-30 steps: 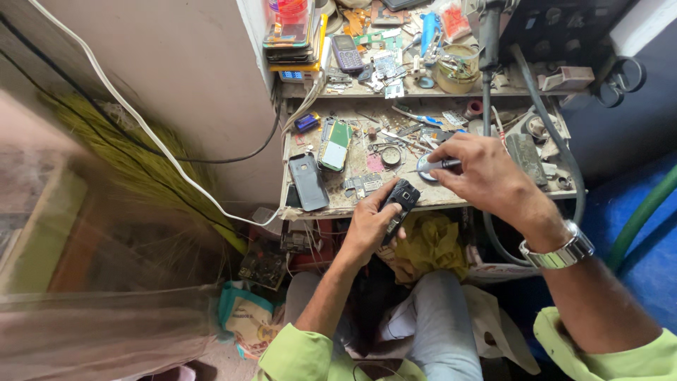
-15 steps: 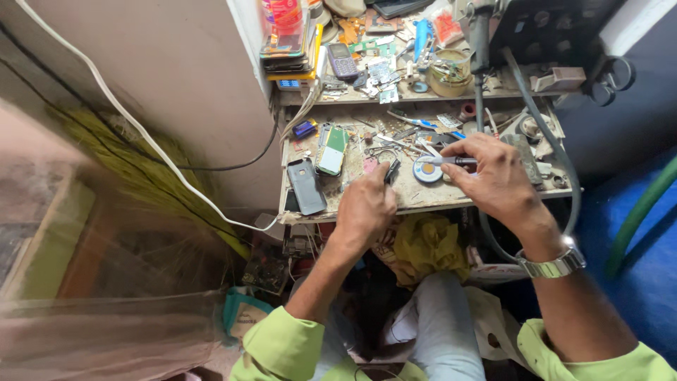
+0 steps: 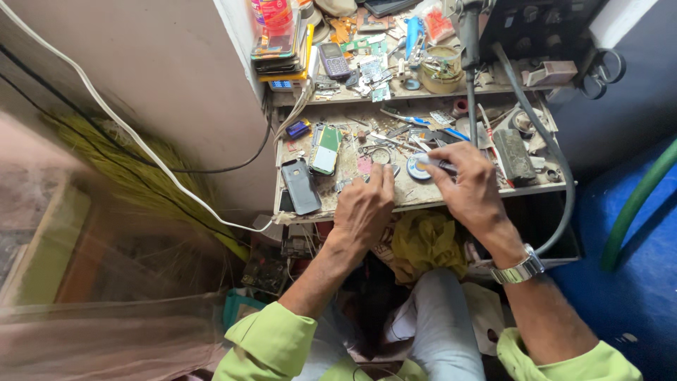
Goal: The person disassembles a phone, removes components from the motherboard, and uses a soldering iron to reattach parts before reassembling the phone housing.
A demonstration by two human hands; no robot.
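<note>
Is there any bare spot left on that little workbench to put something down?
Hardly. One small bare patch lies on the lower bench top, between the dark phone and the left hand. The front edge under the right hand shows a bare strip. The upper shelf and the bench's right side are packed with parts and tools.

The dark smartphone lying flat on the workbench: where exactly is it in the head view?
The dark smartphone lies at the lower shelf's left end, just below a green-backed phone and left of the person's left hand.
</note>
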